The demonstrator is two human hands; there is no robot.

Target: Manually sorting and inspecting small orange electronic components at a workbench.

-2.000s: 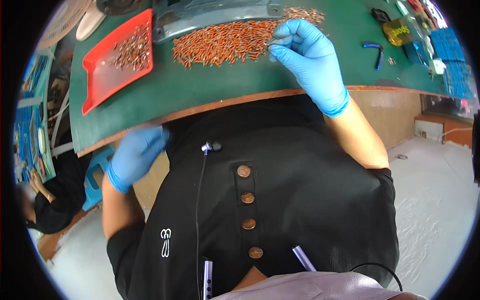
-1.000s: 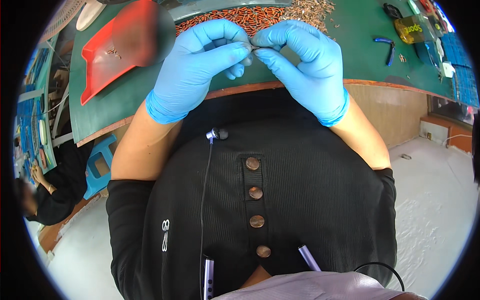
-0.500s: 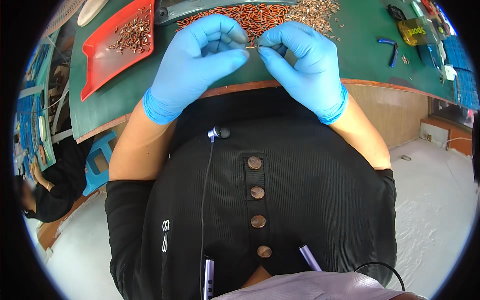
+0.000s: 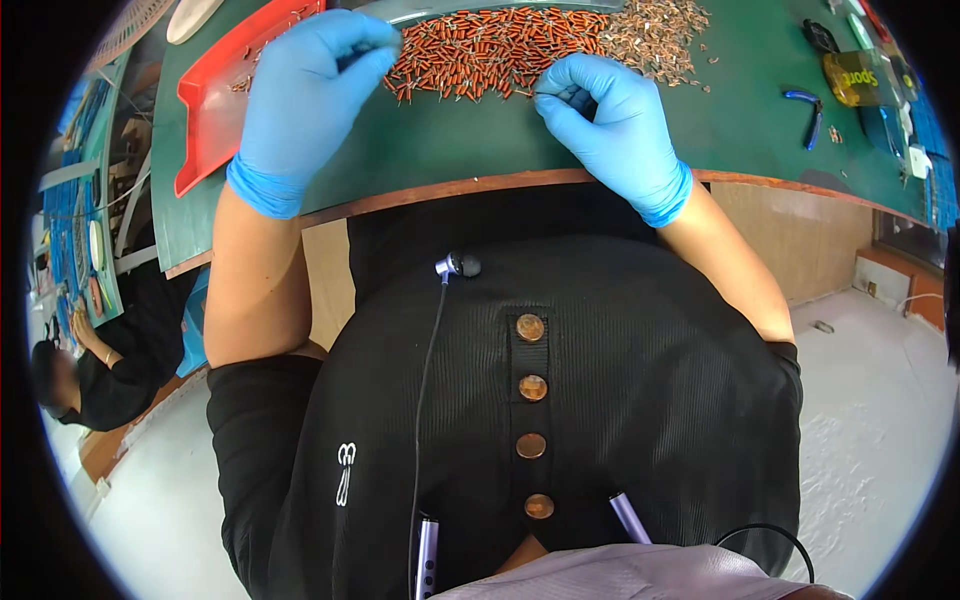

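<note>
At a green-topped workbench (image 4: pixel 440 150), a small orange component is pinched in the gloved right hand (image 4: pixel 610 115) beside the orange heap (image 4: pixel 490 45), while the left hand (image 4: pixel 305 90), fingers curled, grip indiscernible, is poised near the red tray (image 4: pixel 205 120), seemingly mid-sorting.

We see a green-topped workbench (image 4: pixel 450 150) with a brown wooden edge curving across the top of the view. A red tray (image 4: pixel 205 125) lies on its left part, with a few small parts inside. A wide heap of small orange cylindrical parts (image 4: pixel 480 50) spreads over the middle of the surface, and just beside it to the right sits a paler pile of metal bits (image 4: pixel 655 28). Farther right lie blue-handled pliers (image 4: pixel 808 105) and what may be a yellowish packet (image 4: pixel 860 75), blurred by the rim. Well apart, near the far left corner, rests a pale oval object (image 4: pixel 192 14).
</note>
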